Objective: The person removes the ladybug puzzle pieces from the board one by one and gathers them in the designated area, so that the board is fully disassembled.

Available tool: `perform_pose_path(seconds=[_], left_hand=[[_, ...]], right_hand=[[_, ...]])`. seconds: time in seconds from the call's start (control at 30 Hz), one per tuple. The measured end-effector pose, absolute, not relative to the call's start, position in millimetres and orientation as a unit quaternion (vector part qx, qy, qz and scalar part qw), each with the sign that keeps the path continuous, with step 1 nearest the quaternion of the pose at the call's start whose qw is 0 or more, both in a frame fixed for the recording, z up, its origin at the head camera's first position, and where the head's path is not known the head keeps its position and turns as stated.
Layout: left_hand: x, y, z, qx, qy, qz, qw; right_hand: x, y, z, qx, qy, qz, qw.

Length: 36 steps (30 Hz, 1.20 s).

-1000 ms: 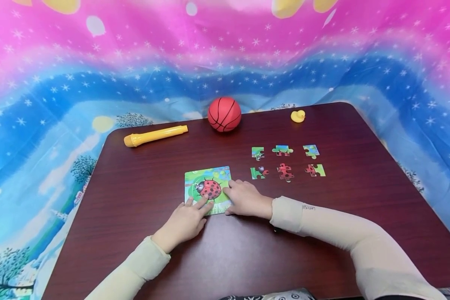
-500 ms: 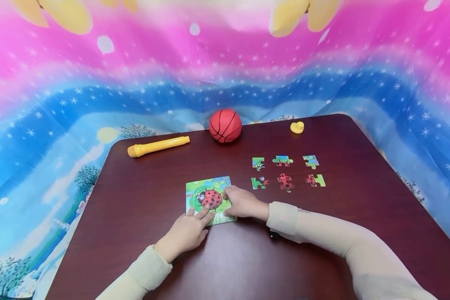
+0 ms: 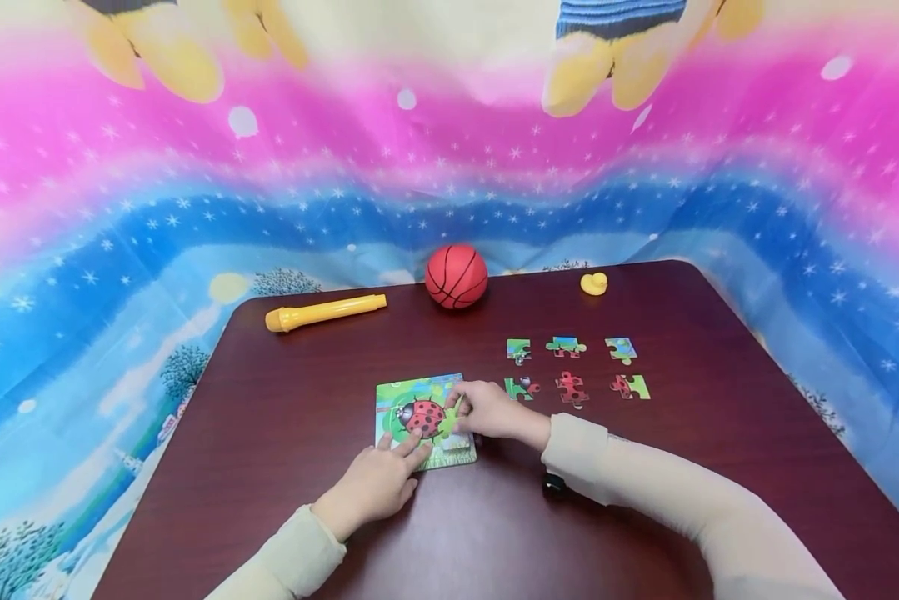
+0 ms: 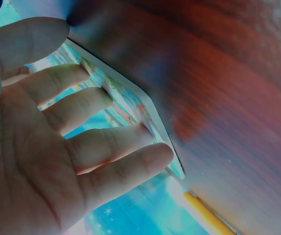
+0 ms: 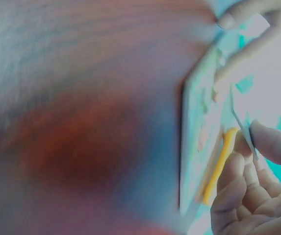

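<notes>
A square ladybug jigsaw puzzle (image 3: 422, 415) lies on the dark table. My left hand (image 3: 374, 483) rests its straight, spread fingers on the puzzle's lower left part; the left wrist view shows those fingers (image 4: 108, 147) stretched across the picture. At the puzzle's right side, my right hand (image 3: 497, 410) pinches a green puzzle piece (image 3: 448, 423) between thumb and fingers. Seen from the right wrist, the piece (image 5: 242, 126) stands edge-on, raised above the puzzle. Part of the puzzle's right edge is hidden behind the right hand.
Several loose puzzle pieces (image 3: 570, 387) lie in two rows to the right. Along the far edge are a yellow toy microphone (image 3: 325, 312), a red toy basketball (image 3: 456, 276) and a yellow rubber duck (image 3: 594, 284). A printed cloth (image 3: 329, 208) hangs behind the table.
My right hand has lifted the green piece off the puzzle's right side and tilted it up. The left hand stays on the puzzle. The head view has tilted upward.
</notes>
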<state>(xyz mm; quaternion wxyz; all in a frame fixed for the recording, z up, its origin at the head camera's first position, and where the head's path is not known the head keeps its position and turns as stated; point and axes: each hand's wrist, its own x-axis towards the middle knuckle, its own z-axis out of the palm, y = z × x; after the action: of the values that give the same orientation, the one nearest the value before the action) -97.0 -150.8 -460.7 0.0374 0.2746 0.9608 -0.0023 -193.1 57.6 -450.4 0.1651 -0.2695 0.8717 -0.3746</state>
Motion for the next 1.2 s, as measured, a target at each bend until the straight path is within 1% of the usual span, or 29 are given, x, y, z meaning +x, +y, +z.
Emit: perform_pose_path(seconds=[0.2, 0.4, 0.53, 0.7, 0.87, 1.0, 1.2], left_hand=[[-93, -151, -461, 0.272, 0.962, 0.008, 0.036], [-89, -155, -462, 0.257, 0.965, 0.023, 0.048], [-89, -154, -461, 0.256, 0.965, 0.033, 0.046], [-89, -150, -461, 0.266, 0.962, 0.039, 0.047], [-87, -149, -463, 0.269, 0.961, 0.037, 0.051], [-88, -149, -462, 0.268, 0.962, 0.029, 0.047], [-87, -147, -456, 0.265, 0.963, 0.03, 0.045]], right_hand=[[-199, 90, -436, -0.245, 0.871, -0.393, 0.161], [-198, 134, -426, -0.195, 0.869, -0.421, 0.17], [-194, 165, -423, -0.157, 0.87, -0.435, 0.169], [-191, 206, -426, -0.117, 0.874, -0.442, 0.165], [-194, 238, -439, -0.082, 0.88, -0.438, 0.163], [-196, 257, -448, -0.066, 0.883, -0.433, 0.168], [-198, 278, -450, -0.061, 0.884, -0.428, 0.176]])
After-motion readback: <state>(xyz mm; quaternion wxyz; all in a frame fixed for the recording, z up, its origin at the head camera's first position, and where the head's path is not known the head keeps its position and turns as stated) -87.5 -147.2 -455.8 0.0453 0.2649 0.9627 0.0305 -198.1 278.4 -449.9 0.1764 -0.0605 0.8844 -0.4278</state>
